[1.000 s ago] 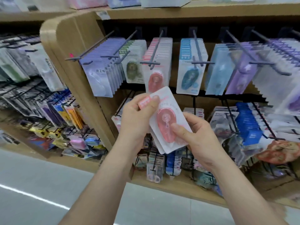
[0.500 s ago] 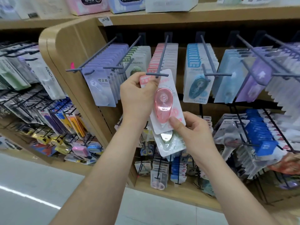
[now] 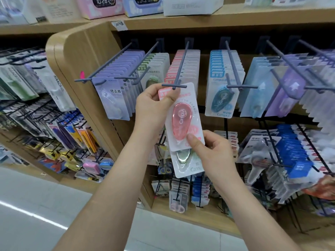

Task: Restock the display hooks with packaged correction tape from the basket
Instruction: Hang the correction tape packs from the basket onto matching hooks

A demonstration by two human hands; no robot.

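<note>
At tip of centre hook (image 3: 179, 69), front pack (image 3: 182, 116), before the hung row (image 3: 189, 63); left hand (image 3: 152, 105) at its top, right hand (image 3: 213, 154) at bottom. Behind and below it, second pack (image 3: 186, 163). Above, boxes (image 3: 101, 5) on shelf (image 3: 235, 18).

wooden display unit (image 3: 76, 57) up front, grey hooks (image 3: 181, 67) jutting out: purple packs (image 3: 112, 95), pink packs (image 3: 170, 75), blue packs (image 3: 221, 91) hang in rows; 2 clock boxes (image 3: 101, 4) sit on the top shelf (image 3: 235, 17).
</note>
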